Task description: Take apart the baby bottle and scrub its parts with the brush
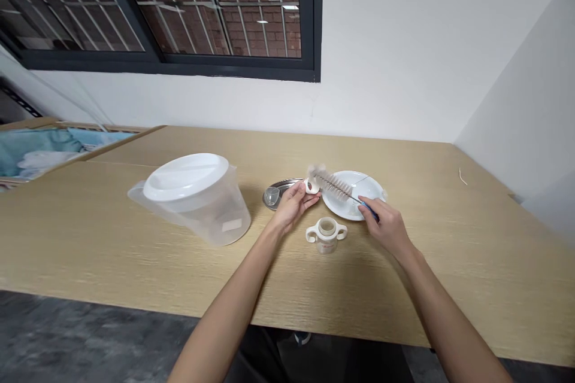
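Note:
Between the fingers of my left hand (294, 204) is a small white ring (311, 187), which looks like a bottle collar. My right hand (384, 224) grips the blue handle of a bottle brush (335, 184). The brush points left, its bristled tip right by the ring; whether they touch I cannot tell. Below and between my hands a two-handled baby bottle (327, 244) stands upright with its mouth uncovered. Behind the brush lies a white plate (350, 212). A clear little cap (271, 195) sits on a round metal tray (284, 184), partly hidden by my left hand.
A large translucent pitcher (215, 209) with a white lid stands to the left on the wooden table (359, 287). An open box (153, 130) with blue cloth is at the far left. A short pale string (462, 177) lies on the right. The wall and a barred window are behind.

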Tool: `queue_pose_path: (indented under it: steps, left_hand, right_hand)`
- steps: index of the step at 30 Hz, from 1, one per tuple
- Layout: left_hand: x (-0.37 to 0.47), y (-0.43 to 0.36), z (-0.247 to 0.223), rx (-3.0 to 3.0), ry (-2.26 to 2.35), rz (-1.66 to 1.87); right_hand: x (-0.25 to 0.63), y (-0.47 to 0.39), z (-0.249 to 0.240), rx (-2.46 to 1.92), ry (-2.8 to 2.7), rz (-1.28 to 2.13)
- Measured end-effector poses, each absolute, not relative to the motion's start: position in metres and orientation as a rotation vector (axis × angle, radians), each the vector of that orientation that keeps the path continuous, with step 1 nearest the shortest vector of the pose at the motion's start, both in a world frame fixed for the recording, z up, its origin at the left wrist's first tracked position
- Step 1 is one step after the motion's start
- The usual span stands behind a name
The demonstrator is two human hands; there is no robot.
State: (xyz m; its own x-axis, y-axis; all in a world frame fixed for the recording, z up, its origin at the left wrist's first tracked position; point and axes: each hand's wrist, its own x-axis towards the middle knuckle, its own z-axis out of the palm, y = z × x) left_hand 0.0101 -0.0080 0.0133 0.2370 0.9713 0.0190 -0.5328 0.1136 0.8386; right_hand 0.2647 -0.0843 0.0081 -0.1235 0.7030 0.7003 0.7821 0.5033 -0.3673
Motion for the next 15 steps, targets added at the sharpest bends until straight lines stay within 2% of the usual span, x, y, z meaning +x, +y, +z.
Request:
queue_pose_path:
  steps: [15]
  left_hand:
    - [0.0085, -0.0135, 0.0222, 0.791, 0.657, 1.253]
  right_hand:
    - [0.2688, -0.0830, 0.0068, -1.295, -1.796, -0.139]
